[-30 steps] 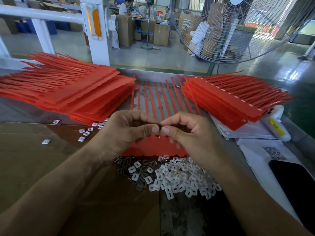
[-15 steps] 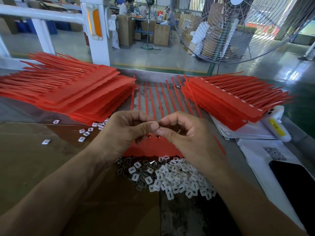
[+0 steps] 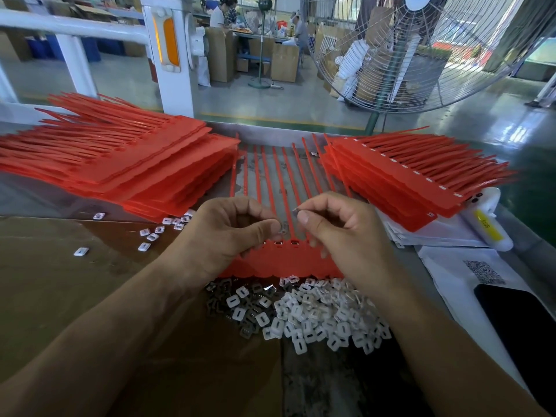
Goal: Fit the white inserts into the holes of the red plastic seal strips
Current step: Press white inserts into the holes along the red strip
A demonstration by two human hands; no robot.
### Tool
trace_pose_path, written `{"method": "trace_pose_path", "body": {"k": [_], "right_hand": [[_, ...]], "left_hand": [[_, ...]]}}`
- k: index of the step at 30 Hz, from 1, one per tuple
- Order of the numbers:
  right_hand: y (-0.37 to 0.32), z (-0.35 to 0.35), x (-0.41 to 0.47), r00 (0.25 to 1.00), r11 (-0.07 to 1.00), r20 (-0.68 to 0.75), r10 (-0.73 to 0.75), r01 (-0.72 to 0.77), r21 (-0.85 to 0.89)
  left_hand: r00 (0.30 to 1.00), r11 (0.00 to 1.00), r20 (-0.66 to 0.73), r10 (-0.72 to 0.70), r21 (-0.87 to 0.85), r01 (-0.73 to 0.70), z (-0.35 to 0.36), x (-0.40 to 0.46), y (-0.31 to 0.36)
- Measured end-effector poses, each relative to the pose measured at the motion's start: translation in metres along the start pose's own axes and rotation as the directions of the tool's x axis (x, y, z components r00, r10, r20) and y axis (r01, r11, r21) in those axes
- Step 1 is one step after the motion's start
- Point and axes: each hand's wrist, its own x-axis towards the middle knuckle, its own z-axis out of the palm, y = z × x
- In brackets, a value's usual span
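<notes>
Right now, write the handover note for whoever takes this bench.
Left hand: pinches a small insert at its fingertips, above the strip.
Right hand: pinches another small piece, apart from the left.
Strip being worked lies flat between the hands, tails pointing away; its visible holes look unfilled.
Insert pile sits just near of the strip.
Left stack: no inserts visible. Right stack: white inserts show along its edge, so likely done.
Left to do: fill this strip, then the left stack.
</notes>
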Motion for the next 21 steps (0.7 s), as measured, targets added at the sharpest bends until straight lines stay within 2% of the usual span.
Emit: {"method": "trace_pose_path", "body": {"k": [6, 12, 16, 21], "right_hand": [[0.013, -0.030, 0.010, 0.985, 0.968, -0.075, 0.153, -0.164, -0.190], [0.026, -0.054, 0.013, 0.959, 0.847, -0.065, 0.274, -0.273, -0.456], [0.025, -0.059, 0.014, 0.954, 0.768, 0.025, 0.300, -0.226, -0.599], [0.021, -0.061, 0.014, 0.955, 0.675, 0.033, 0.294, -0.183, -0.715]], "left_hand": [[0.999, 0.999, 0.033, 0.009, 0.041, -0.011, 0.000, 0.000, -0.001], [0.999, 0.996, 0.052, 0.010, 0.090, -0.014, 0.002, 0.001, -0.003], [0.999, 0.992, 0.049, 0.019, 0.120, -0.025, 0.004, 0.000, -0.001], [0.999, 0.989, 0.050, 0.017, 0.147, -0.024, 0.003, 0.000, -0.001]]}}
